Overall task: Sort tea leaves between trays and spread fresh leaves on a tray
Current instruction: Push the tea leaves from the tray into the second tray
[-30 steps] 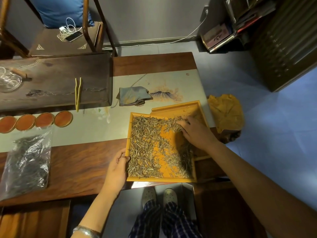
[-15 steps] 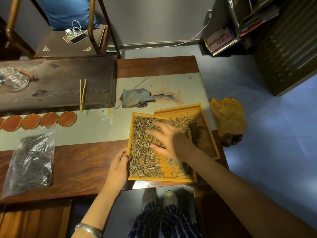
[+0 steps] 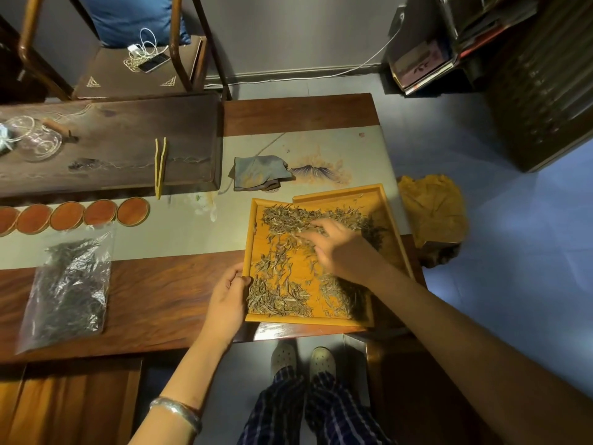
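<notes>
Bench (image 3: 160, 293): dark brown wood, long, carrying everything listed below; a pale painted runner (image 3: 337, 149) lies along its middle.
Dark wooden tea board (image 3: 112, 142): far left part of the bench, with glassware (image 3: 32, 139) at its left end and a pair of pale tongs (image 3: 159, 167) laid over its near edge.
Front tray (image 3: 252, 239): orange-yellow, square, at the bench's near edge; its far right corner overlaps the second tray.
Second tray (image 3: 382, 194): same colour, partly beneath the front tray — a small dark clump of leaves (image 3: 373, 231) lies in it.
Tea leaves (image 3: 279, 295): pale grey-green, dry-looking, in the front tray; dense along the far side and in the near left corner, thin through the middle where bare tray shows.
Plastic bag (image 3: 70, 290): clear, holding dark leaves, flat on the bench well left of the trays.
Yellow cloth (image 3: 431, 208): crumpled, off the bench's right end (what it rests on is unclear).
Right hand (image 3: 340, 248): palm down over the middle of the front tray, fingers spread apart among the leaves; grip loose, clamped on nothing that shows.
Left hand (image 3: 226, 300): grip closed on the front tray's left rim, thumb on top.
Grey-blue cloth (image 3: 260, 171): folded loosely on the runner, beyond the trays.
Coasters (image 3: 99, 211): round, orange-brown, in a row — left of the trays, overlapping slightly.
</notes>
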Action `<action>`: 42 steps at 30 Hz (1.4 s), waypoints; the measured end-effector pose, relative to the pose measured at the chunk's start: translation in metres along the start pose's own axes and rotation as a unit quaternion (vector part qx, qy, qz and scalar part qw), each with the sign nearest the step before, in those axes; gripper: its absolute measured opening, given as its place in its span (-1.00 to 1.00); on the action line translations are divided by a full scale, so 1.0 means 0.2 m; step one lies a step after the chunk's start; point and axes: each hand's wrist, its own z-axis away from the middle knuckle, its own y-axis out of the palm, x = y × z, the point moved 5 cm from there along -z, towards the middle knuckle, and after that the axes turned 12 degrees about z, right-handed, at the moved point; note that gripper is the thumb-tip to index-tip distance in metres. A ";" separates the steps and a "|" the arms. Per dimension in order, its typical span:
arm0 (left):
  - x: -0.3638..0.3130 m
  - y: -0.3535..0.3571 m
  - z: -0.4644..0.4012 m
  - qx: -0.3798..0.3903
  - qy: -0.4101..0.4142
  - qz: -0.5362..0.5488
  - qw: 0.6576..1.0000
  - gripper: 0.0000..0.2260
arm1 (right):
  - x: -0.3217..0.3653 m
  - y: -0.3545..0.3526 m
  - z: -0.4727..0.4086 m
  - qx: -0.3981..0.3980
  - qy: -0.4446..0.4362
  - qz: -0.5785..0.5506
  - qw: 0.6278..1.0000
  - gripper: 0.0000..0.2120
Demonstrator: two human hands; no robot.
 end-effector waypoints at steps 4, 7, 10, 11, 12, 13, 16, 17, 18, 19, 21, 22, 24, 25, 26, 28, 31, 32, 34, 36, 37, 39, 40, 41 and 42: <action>0.01 0.01 0.00 -0.001 -0.004 0.003 1.000 -0.70 | -0.11 0.00 0.02 0.003 0.017 0.036 0.999 -0.63; 0.00 0.02 0.00 0.005 0.001 0.015 1.000 -0.70 | -0.17 0.00 0.03 -0.003 0.028 0.034 0.999 -0.65; -0.01 0.04 0.01 0.012 0.010 0.020 1.000 -0.69 | -0.22 0.01 0.03 0.003 0.034 0.015 0.999 -0.65; -0.01 0.03 0.01 0.012 0.012 0.022 1.000 -0.68 | -0.23 0.02 0.04 0.009 0.043 0.005 0.999 -0.64; -0.01 0.03 0.01 0.012 0.011 0.028 0.999 -0.68 | -0.26 0.03 0.04 0.015 0.055 -0.009 0.998 -0.62; -0.01 0.02 0.01 0.010 0.008 0.031 0.999 -0.67 | -0.28 0.04 0.04 0.021 0.068 -0.022 0.997 -0.60; -0.02 0.01 0.02 -0.002 0.009 0.021 1.000 -0.65 | -0.33 0.06 0.05 0.050 0.105 -0.063 0.991 -0.58; -0.02 0.00 0.02 -0.004 0.014 0.013 1.000 -0.64 | -0.35 0.07 0.05 0.064 0.120 -0.072 0.988 -0.58; -0.03 0.00 0.03 -0.003 0.017 0.005 1.000 -0.64 | -0.36 0.08 0.06 0.071 0.134 -0.079 0.985 -0.59; -0.03 -0.01 0.03 -0.002 0.019 -0.001 1.000 -0.64 | -0.36 0.08 0.05 0.071 0.146 -0.081 0.983 -0.60; -0.03 -0.02 0.03 -0.003 0.022 -0.004 1.000 -0.65 | -0.34 0.03 0.04 0.034 0.154 -0.072 0.985 -0.62; -0.03 -0.02 0.03 -0.005 0.022 -0.003 1.000 -0.65 | -0.31 0.00 0.03 0.003 0.137 -0.056 0.989 -0.64; -0.03 -0.02 0.04 -0.009 0.023 -0.004 1.000 -0.65 | -0.20 -0.06 -0.01 -0.067 0.086 -0.029 0.994 -0.70; -0.04 -0.01 0.04 -0.009 0.023 -0.004 1.000 -0.65 | -0.14 -0.08 -0.03 -0.090 0.065 -0.026 0.993 -0.71; -0.04 -0.01 0.04 -0.006 0.024 -0.005 1.000 -0.64 | -0.09 -0.09 -0.06 -0.083 0.050 -0.032 0.995 -0.69; -0.04 0.00 0.04 0.003 0.024 -0.004 1.000 -0.64 | 0.01 -0.05 -0.12 -0.030 0.023 -0.039 0.999 -0.61; -0.04 0.01 0.05 0.005 0.022 0.003 1.000 -0.65 | 0.11 0.00 -0.20 0.028 -0.002 -0.031 0.999 -0.54; -0.04 0.02 0.05 0.002 0.023 0.005 1.000 -0.65 | 0.12 0.02 -0.21 0.040 -0.004 -0.025 0.999 -0.54; -0.04 0.01 0.05 -0.004 0.024 0.010 1.000 -0.64 | 0.12 0.05 -0.21 0.057 0.001 -0.016 0.998 -0.54; -0.04 0.00 0.05 -0.008 0.023 0.012 1.000 -0.65 | 0.09 0.07 -0.18 0.058 0.014 -0.011 0.998 -0.56; -0.04 0.00 0.05 -0.009 0.022 0.011 1.000 -0.66 | 0.07 0.07 -0.16 0.054 0.020 -0.012 0.998 -0.56; -0.04 -0.02 0.06 -0.006 0.019 0.001 1.000 -0.68 | 0.03 0.06 -0.11 0.034 0.019 -0.015 0.999 -0.59; -0.04 -0.02 0.06 -0.005 0.018 -0.007 1.000 -0.68 | 0.01 0.05 -0.09 0.016 0.010 -0.012 1.000 -0.61; -0.04 -0.03 0.06 -0.005 0.019 -0.016 1.000 -0.68 | -0.01 0.03 -0.07 -0.007 0.002 -0.008 1.000 -0.64; -0.04 -0.03 0.06 -0.005 0.021 -0.021 1.000 -0.68 | -0.03 0.02 -0.05 -0.028 0.001 -0.002 1.000 -0.65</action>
